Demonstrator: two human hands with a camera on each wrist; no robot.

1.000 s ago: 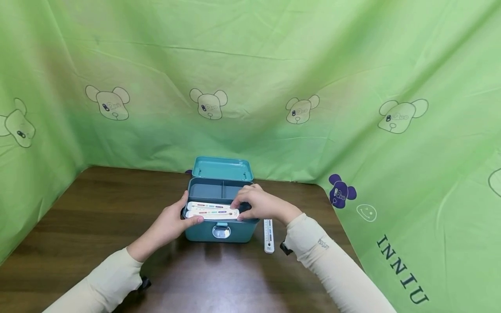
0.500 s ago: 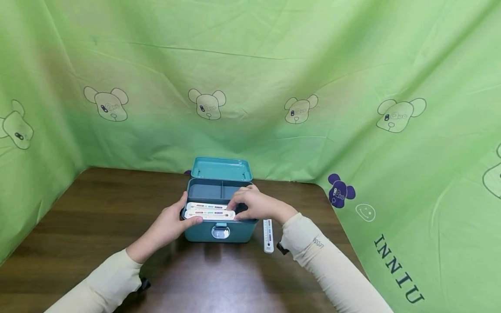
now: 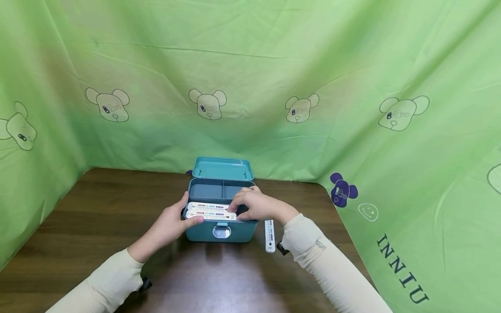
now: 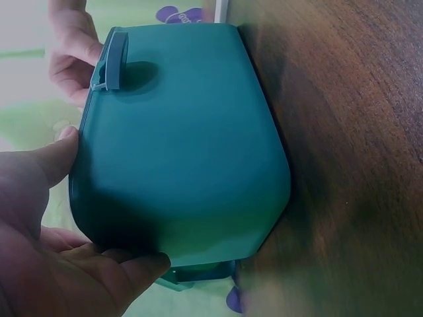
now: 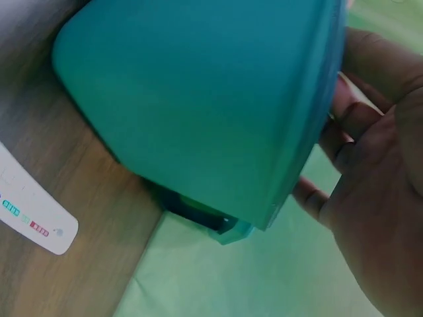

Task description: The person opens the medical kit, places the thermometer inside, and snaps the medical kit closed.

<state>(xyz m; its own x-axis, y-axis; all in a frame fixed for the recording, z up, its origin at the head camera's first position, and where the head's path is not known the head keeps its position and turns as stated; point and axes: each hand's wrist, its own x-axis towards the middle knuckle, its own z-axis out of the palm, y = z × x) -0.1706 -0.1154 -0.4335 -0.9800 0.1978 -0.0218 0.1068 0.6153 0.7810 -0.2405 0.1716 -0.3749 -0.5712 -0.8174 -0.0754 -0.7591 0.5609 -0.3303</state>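
A teal storage box (image 3: 238, 233) stands on the table with its lid (image 3: 223, 168) raised behind it. My left hand (image 3: 168, 224) grips the box's left side, thumb over the front rim and fingers along the side wall. Inside, at the front, a white thermometer (image 3: 211, 214) lies crosswise with another white thermometer (image 3: 207, 206) just behind it; both carry coloured labels. My right hand (image 3: 258, 205) reaches over the right rim and pinches the right end of the front thermometer between thumb and fingers. In the right wrist view the box wall hides its fingertips.
A third thermometer (image 3: 270, 237) lies lengthwise on the wooden table (image 3: 117, 204), right of the box. A grey divided tray (image 3: 205, 190) sits at the back of the box. A silver latch (image 3: 221, 231) is on its front. Green printed cloth (image 3: 250, 65) hangs behind and beside the table.
The front thermometer has shifted slightly left and settled in the box, the right hand moving a little left with it. The left hand keeps its hold on the box.
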